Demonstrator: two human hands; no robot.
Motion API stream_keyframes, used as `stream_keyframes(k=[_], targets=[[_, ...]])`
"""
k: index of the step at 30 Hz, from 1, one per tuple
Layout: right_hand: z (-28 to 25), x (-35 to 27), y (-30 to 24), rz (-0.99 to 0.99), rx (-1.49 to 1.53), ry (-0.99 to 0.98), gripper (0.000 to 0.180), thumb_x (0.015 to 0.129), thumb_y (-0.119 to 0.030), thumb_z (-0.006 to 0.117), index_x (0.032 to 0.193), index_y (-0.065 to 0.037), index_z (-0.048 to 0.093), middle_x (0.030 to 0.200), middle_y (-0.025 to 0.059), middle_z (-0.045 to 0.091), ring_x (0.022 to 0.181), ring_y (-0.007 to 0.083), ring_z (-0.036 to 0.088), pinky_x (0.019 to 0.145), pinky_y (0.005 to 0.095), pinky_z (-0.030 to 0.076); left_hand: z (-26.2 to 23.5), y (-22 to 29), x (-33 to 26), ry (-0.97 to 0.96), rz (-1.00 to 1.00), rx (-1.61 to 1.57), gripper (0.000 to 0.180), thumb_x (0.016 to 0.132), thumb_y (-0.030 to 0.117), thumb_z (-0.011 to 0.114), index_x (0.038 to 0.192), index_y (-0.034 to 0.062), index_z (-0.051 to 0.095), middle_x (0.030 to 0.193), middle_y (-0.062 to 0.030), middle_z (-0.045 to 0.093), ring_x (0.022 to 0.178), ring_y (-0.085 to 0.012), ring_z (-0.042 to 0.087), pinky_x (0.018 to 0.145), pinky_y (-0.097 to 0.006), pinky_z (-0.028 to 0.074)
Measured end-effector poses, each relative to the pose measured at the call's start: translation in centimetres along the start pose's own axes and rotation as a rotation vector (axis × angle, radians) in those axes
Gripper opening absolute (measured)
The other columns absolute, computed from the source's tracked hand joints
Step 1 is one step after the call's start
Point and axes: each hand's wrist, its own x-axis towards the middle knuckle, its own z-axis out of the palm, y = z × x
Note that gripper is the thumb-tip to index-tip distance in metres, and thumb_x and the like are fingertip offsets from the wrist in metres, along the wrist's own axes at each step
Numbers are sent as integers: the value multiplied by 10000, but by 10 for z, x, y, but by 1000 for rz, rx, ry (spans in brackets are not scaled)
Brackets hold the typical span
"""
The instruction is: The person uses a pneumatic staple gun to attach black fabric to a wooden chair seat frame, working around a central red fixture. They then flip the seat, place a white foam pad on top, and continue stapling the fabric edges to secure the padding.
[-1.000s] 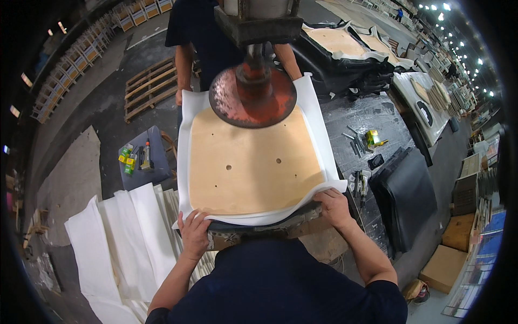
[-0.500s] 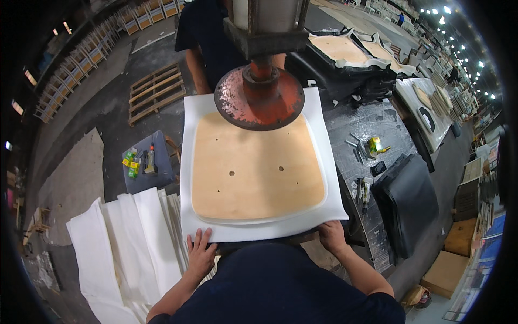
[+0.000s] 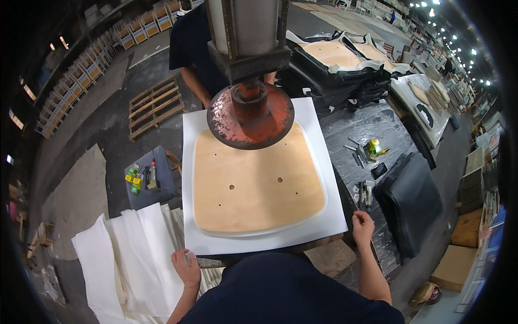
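A rounded plywood seat board (image 3: 259, 186) lies flat on a white square sheet (image 3: 324, 146) on the workbench. A rusty red round press plate (image 3: 251, 116) on a grey column (image 3: 245, 32) hangs over the board's far edge. My left hand (image 3: 186, 268) rests with fingers apart just below the sheet's front left corner, beside a stack of white fabric pieces (image 3: 124, 254). My right hand (image 3: 362, 227) is curled closed off the sheet's front right corner, holding nothing that I can see.
Another person (image 3: 189, 48) stands across the bench. Small tools (image 3: 367, 154) and black covers (image 3: 410, 200) lie on the right. A small stand with yellow-green items (image 3: 143, 178), a wooden pallet (image 3: 154, 105) and cardboard boxes (image 3: 458, 264) sit around.
Both hands have let go of the sheet's front edge, which now lies flat. My left hand dropped to the front left corner; my right hand moved out to the right.
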Motion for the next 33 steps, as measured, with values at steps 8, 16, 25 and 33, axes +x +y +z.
stream_keyframes(k=[8, 16, 25, 33], targets=[[91, 112, -72, -109, -142, -79, 393, 936, -269, 832, 1216, -6, 748, 1017, 181, 785, 907, 340, 762, 831, 420, 592, 58, 13, 164, -30, -222, -266, 287, 995, 172, 749, 1213, -14, 725, 1034, -135, 712, 892, -236, 679, 811, -396, 558], [105, 103, -85, 3, -238, -231, 439, 856, -326, 902, 1127, -11, 763, 951, 170, 791, 892, 322, 765, 832, 423, 582, 64, 20, 171, -12, -28, 91, 244, 914, 216, 809, 1001, -4, 750, 882, -169, 752, 777, -276, 718, 752, -419, 551], [94, 118, -97, 221, -101, -557, 615, 892, -471, 884, 1220, 34, 757, 1178, 225, 790, 1059, 343, 777, 931, 442, 590, 58, 37, 199, -392, -353, -192, 351, 920, 309, 855, 973, -26, 767, 810, -71, 727, 709, -157, 612, 663, -379, 481], [78, 116, -130, 530, 445, -823, 535, 919, -226, 895, 1372, -5, 717, 1269, 138, 777, 1142, 268, 749, 976, 437, 589, 49, 23, 204, -472, -520, -519, 489, 947, 353, 862, 1164, -76, 773, 1065, -122, 795, 883, -200, 739, 782, -365, 573]])
